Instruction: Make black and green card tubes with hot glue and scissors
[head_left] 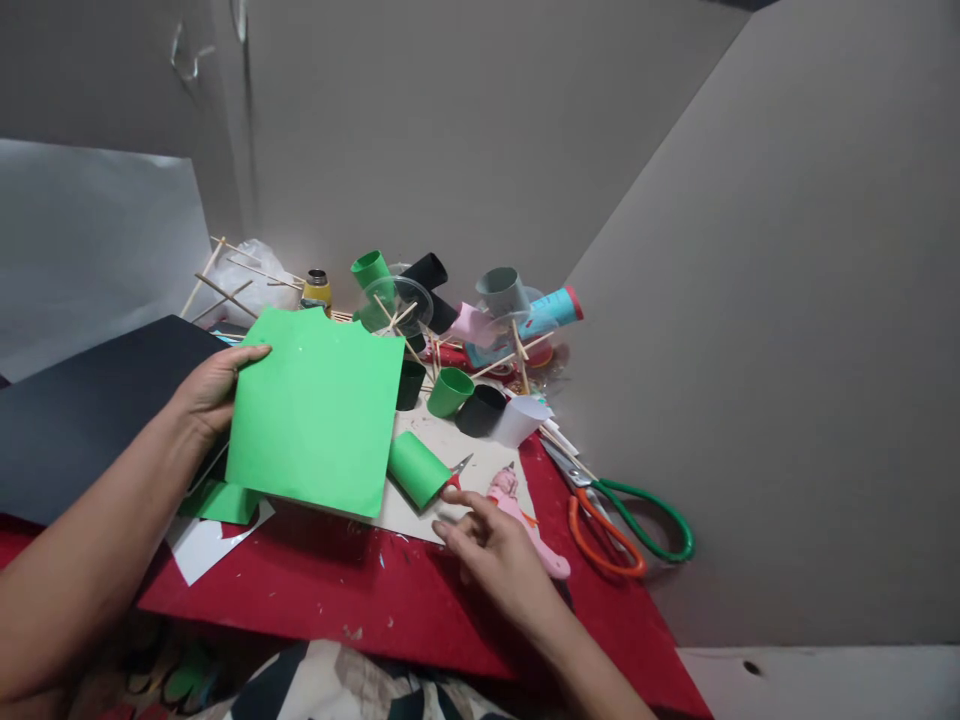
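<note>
My left hand [206, 388] grips the left edge of a green sheet of paper [315, 410], holding it tilted above the table. My right hand [499, 555] hovers low over the red table [352, 590], fingers spread, holding nothing. Its fingertips are close to a rolled green paper tube [417, 468] and the tip of small red-handled scissors [459, 468]. A pink glue gun [525, 515] lies just behind the right hand.
Large scissors with green and orange handles [626, 520] lie at the right. A model of paper cups and wooden sticks [442, 330] stands behind. A black sheet [82, 410] lies at the left, with green and white scraps [217, 520] beneath. Grey cardboard walls [750, 350] enclose the area.
</note>
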